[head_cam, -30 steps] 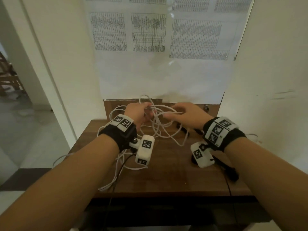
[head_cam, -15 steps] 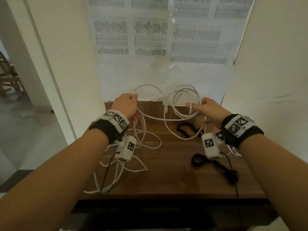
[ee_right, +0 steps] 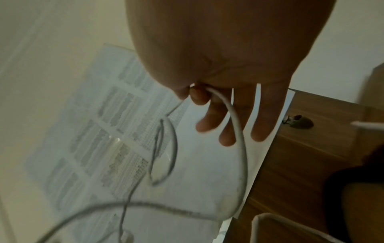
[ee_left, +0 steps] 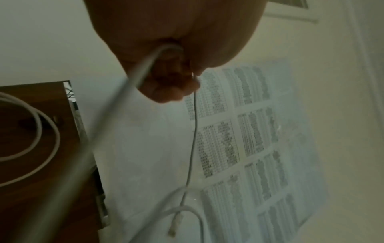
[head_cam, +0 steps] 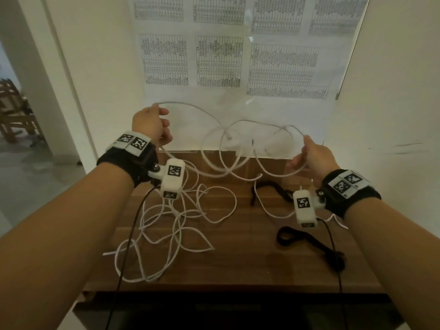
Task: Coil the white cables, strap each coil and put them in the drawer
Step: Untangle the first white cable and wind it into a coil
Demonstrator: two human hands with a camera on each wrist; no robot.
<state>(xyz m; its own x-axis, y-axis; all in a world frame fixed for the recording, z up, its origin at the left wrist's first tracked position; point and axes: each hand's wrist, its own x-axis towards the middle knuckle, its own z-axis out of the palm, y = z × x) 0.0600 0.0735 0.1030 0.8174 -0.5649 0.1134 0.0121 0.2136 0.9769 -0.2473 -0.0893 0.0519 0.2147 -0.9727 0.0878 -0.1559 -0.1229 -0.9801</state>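
1. Left hand [head_cam: 152, 126] is up above the back-left of the wooden table [head_cam: 250, 263], fingers curled round a strand of white cable [head_cam: 190, 109]; the left wrist view confirms it, the cable [ee_left: 143, 69] running into the closed fist [ee_left: 172, 49] and out again past the thumb side.
2. Right hand [head_cam: 314, 156] is raised at the back-right, pinching the same cable run between thumb and forefinger. Only the right wrist view shows the detail: the cable [ee_right: 234, 118] leaves the pinch while the other 3 fingers [ee_right: 209, 121] hang fairly straight and loose.
3. Between the 2 hands the cable sags in several loose loops [head_cam: 238, 148] in front of the printed sheets [head_cam: 219, 60] on the wall. A connector end [ee_left: 173, 228] dangles free, clear in the left wrist view and barely readable from the head view.
4. The head view alone gives the rest of the tangle: uncoiled white cable [head_cam: 176, 232] sprawled over the table's left half, one loop at the front edge.
5. 2 black straps lie on the right half, one [head_cam: 273, 186] near the back, one [head_cam: 309, 244] nearer the front.
6. No drawer can be made out for certain.
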